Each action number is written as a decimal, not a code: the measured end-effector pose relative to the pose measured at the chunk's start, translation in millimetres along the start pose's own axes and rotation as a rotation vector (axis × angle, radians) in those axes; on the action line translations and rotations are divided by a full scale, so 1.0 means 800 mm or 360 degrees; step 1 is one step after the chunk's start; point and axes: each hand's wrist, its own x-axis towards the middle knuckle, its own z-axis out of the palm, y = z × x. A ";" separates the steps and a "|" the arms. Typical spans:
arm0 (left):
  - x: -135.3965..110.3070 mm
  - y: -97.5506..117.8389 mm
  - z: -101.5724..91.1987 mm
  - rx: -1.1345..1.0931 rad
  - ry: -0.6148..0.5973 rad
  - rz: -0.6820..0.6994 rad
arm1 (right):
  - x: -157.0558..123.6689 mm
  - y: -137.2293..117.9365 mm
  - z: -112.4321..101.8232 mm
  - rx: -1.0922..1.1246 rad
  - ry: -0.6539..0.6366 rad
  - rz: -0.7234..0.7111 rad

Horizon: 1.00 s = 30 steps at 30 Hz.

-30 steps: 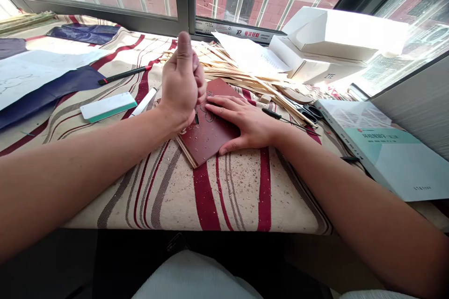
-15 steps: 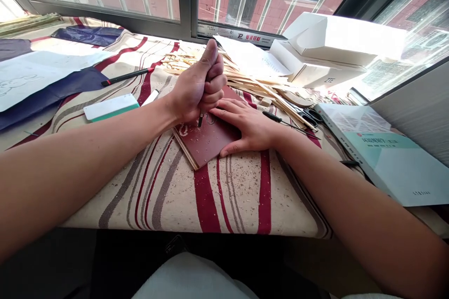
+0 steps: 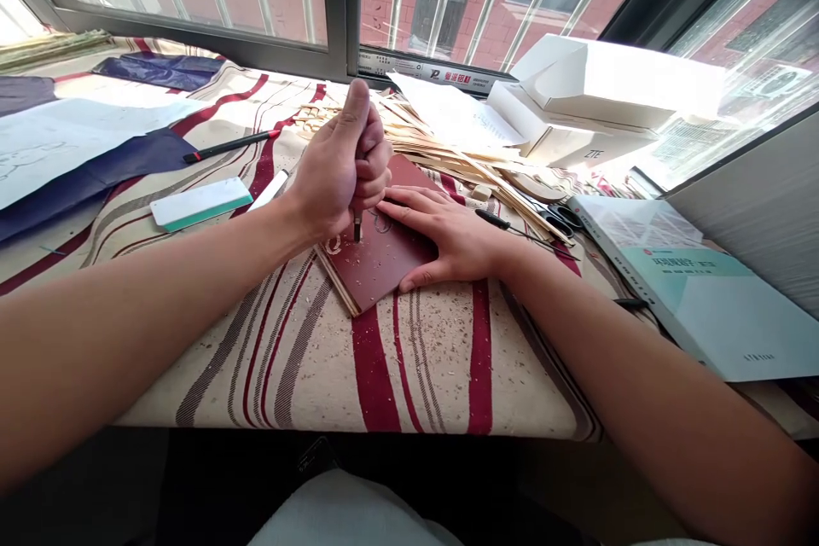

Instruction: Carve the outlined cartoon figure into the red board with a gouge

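My left hand point(image 3: 345, 158) is closed in a fist, thumb on top, around a carving chisel point(image 3: 357, 230). Only the dark lower shaft shows below the fist; the handle is hidden. Its tip points down at a reddish-brown board point(image 3: 390, 264), close to a pale carved curl near the left edge. Small shavings are scattered over the board. My right hand point(image 3: 441, 230) lies flat on the board's right side, fingers spread, beside another curled mark. A thin black-handled tool point(image 3: 492, 218) lies just right of that hand.
Wood strips point(image 3: 415, 132) are heaped behind the board. To the right are scissors point(image 3: 560, 217), a book point(image 3: 704, 290) and a white box point(image 3: 589, 132). A red-and-black pen point(image 3: 230, 145) and a white-and-green block point(image 3: 201, 203) lie left. Crumbs dot the striped cloth point(image 3: 428, 375).
My left fist has shifted a little left, and the chisel stands more upright, its tip slightly left of before. My right hand stays flat on the board. The whole view has shifted slightly.
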 end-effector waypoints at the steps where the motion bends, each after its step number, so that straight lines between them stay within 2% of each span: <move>1: -0.001 0.006 -0.001 0.0005 -0.0032 -0.0010 | 0.000 0.000 0.000 0.0003 -0.0005 0.0004; 5: -0.003 0.015 0.003 0.0022 -0.0089 0.0074 | 0.001 -0.001 0.000 -0.0007 0.0002 0.0004; 10: 0.000 0.001 0.008 0.0163 -0.0192 0.0067 | 0.000 -0.001 0.002 -0.0020 0.0028 -0.0002; 15: 0.001 -0.006 0.014 0.0234 -0.0139 0.0123 | 0.001 -0.001 0.001 -0.0007 0.0029 -0.0011; 19: -0.001 -0.003 0.024 0.0324 -0.0049 0.0071 | 0.001 -0.003 0.000 -0.0031 0.0035 -0.0010; 25: 0.001 -0.002 0.032 0.0436 -0.0181 -0.0078 | 0.002 -0.005 0.002 -0.0001 0.0096 -0.0062; 30: 0.002 -0.001 0.030 0.0371 -0.0139 -0.0122 | 0.003 -0.006 0.001 -0.0008 0.0066 -0.0028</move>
